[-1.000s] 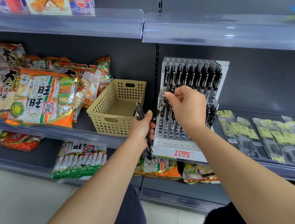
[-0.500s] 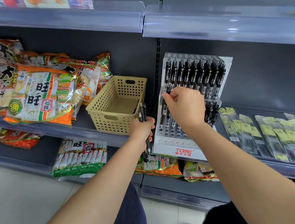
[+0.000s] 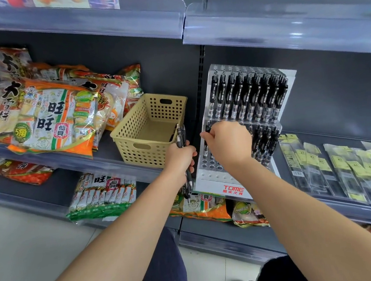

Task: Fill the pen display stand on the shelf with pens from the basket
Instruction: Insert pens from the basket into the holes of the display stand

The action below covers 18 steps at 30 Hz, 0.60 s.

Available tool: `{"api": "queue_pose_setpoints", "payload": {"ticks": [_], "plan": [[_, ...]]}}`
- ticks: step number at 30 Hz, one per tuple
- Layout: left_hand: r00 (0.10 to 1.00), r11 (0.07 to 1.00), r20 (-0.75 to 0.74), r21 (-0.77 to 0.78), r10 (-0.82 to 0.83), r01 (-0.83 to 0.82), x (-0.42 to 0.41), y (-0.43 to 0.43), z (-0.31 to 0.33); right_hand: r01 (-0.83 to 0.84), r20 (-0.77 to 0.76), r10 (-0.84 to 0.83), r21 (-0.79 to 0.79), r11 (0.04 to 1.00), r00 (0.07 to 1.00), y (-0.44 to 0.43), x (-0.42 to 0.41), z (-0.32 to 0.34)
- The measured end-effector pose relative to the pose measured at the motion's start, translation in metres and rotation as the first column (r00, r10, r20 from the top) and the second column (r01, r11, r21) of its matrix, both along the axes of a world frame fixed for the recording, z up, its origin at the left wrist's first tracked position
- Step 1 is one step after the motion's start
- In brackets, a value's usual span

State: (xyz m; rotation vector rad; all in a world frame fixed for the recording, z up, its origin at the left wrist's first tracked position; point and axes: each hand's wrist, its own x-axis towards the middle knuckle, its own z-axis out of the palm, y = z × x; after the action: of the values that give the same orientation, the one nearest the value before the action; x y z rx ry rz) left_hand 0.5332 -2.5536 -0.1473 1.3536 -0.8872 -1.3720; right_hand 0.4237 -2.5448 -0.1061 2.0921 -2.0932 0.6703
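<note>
The white pen display stand (image 3: 215, 180) sits on the grey shelf (image 3: 105, 163) just right of a beige perforated basket (image 3: 134, 131). Its front lip carries "TOME" in red, with a line of small red Chinese characters beneath. The stand's top tier holds a full row of black pens (image 3: 247, 94), clips facing out. More black pens stand at the right end of the middle tier (image 3: 265, 140), and open holes show in the tier below.

The right hand (image 3: 227, 143) is at the left end of the middle tier, its fingers pinching the upper end of one black pen (image 3: 207, 129) held roughly upright (whether the tip sits in a hole cannot be told, as the hand covers it). The left hand (image 3: 179, 158) is between basket and stand, its fingers curled round a small bundle of black pens (image 3: 180, 136) that points upward, tips hanging below the fist.

To the left of the basket lie snack bags (image 3: 50, 120) printed "旺旺" and "仙貝". To the right of the stand lie clear packets with yellow labels (image 3: 339, 167), their print too small to read.
</note>
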Motion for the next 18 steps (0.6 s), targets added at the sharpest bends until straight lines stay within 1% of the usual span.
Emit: {"api": "queue_pose_setpoints", "payload": {"ticks": [6,8,11,13,15,18], "plan": [[0.999,0.999,0.009,-0.001,0.05,-0.05,0.0008,-0.0032,0.0009,0.03,-0.042,-0.028,0.038,0.999,0.999,0.0004,0.0016,-0.0038],[0.998,0.999,-0.027,-0.004,0.054,-0.054,0.0006,-0.0042,0.001,0.034,-0.044,-0.032,0.04,0.999,0.999,0.0001,0.0012,-0.0035],[0.995,1.0,-0.1,0.006,0.016,-0.016,0.0004,-0.0035,0.0033,0.012,-0.039,-0.011,0.036,0.999,0.999,0.0014,0.0004,-0.0031],[0.981,1.0,-0.196,0.019,-0.007,0.011,0.0,-0.0026,0.0041,-0.024,0.004,0.024,0.012,1.0,1.0,0.0039,-0.0006,-0.0039],[0.943,0.999,-0.331,0.024,-0.018,0.028,0.0003,-0.0025,0.0051,-0.074,0.096,0.077,-0.038,0.997,0.992,0.0059,-0.0026,-0.0051],[0.89,0.999,-0.455,0.023,-0.03,0.046,0.0022,-0.0011,0.0092,-0.2,0.243,0.214,-0.083,0.976,0.946,0.009,-0.0058,-0.0063]]}}
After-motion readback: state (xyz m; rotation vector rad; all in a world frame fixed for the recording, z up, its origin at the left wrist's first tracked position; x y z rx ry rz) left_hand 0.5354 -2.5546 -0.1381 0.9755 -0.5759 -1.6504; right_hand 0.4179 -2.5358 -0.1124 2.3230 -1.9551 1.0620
